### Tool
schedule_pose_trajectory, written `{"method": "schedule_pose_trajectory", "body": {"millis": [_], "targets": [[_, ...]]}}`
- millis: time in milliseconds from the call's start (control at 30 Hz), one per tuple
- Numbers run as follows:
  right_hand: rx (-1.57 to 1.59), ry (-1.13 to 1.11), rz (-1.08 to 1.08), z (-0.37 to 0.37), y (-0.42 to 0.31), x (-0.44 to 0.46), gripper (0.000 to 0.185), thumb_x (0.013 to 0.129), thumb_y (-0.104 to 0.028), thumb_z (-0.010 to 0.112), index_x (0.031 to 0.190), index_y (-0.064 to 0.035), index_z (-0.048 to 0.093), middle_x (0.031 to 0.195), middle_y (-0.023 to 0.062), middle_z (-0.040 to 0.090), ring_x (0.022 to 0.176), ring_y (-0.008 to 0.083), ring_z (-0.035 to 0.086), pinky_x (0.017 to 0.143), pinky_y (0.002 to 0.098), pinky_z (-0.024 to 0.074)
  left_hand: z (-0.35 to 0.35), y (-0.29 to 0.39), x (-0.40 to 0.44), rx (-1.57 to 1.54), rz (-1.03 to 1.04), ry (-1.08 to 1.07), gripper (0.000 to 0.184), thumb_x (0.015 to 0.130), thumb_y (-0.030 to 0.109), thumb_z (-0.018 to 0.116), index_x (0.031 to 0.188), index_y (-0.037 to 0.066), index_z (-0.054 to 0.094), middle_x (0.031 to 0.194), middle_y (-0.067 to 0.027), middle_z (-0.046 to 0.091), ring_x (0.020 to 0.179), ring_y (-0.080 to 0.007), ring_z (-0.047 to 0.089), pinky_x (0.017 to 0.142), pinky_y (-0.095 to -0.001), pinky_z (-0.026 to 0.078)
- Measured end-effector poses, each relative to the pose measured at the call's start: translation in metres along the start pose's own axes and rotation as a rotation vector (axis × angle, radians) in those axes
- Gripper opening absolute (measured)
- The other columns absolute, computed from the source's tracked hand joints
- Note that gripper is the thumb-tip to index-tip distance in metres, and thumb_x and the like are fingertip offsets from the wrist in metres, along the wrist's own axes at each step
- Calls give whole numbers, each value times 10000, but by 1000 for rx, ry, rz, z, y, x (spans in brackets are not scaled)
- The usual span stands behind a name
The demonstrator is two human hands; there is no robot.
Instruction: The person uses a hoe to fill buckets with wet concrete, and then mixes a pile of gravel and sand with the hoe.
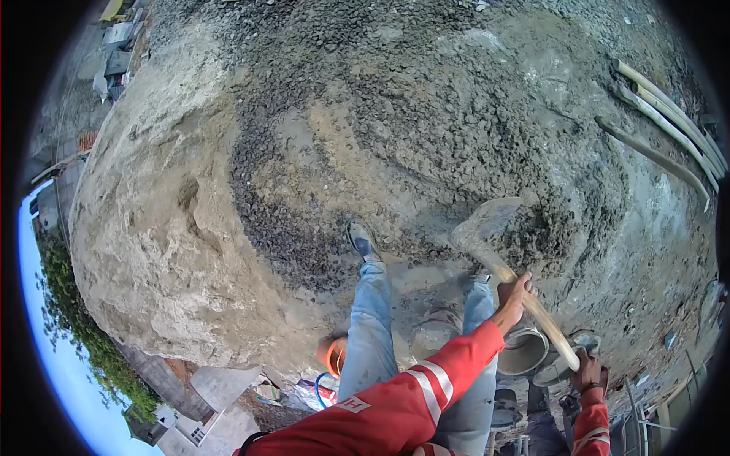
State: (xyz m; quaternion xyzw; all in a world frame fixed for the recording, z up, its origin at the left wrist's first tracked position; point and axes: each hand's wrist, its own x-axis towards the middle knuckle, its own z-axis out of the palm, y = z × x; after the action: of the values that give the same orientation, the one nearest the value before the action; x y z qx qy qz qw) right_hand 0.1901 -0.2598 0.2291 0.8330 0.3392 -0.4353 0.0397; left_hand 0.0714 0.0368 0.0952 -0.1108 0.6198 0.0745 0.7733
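A shovel with a grey, dirt-coated blade (487, 223) and a wooden handle (549, 325) slants across the lower right of the head view. Partway down the handle, my left hand (514, 298) is closed around the wood. My right hand (588, 372) grips the handle near its lower end. The blade rests against a heap of wet, dark gravel mix (544, 228). My shoe (360, 239) stands at the gravel's edge; the other foot is mostly hidden behind the handle and arm.
A large pale sand mound (160, 228) fills the left. Long poles (669, 121) lie at the upper right. Near my legs are a round bucket (523, 351), an orange container (333, 354) and other buckets. Part of another person's dark legs (541, 425) shows at the bottom.
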Motion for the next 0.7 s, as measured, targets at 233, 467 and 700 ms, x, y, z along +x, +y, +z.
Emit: {"method": "schedule_pose_trajectory", "body": {"millis": [233, 467, 700], "targets": [[508, 182, -233, 46, -367, 215, 370, 681, -80, 679, 1023, -52, 540, 816, 260, 632, 757, 471, 604, 644, 501, 509, 51, 397, -9, 375, 652, 5, 137, 865, 69, 642, 837, 20, 517, 636, -7, 465, 510, -114, 460, 470, -295, 452], [779, 284, -292, 34, -625, 488, 372, 720, -108, 675, 1057, 6, 566, 899, 278, 648, 882, 459, 624, 778, 480, 510, 92, 643, 97, 1164, 1383, 427, 258, 828, 128, 639, 881, -120, 592, 765, -199, 664, 607, -256, 677, 538, -382, 553], [742, 143, -154, 64, -647, 477, 412, 744, -150, 679, 1114, -10, 566, 966, 267, 664, 935, 437, 638, 829, 487, 515, 51, 661, 151, 1331, 1197, 722, 478, 721, 113, 669, 1087, -159, 525, 982, -283, 657, 832, -329, 700, 686, -396, 572]]}}
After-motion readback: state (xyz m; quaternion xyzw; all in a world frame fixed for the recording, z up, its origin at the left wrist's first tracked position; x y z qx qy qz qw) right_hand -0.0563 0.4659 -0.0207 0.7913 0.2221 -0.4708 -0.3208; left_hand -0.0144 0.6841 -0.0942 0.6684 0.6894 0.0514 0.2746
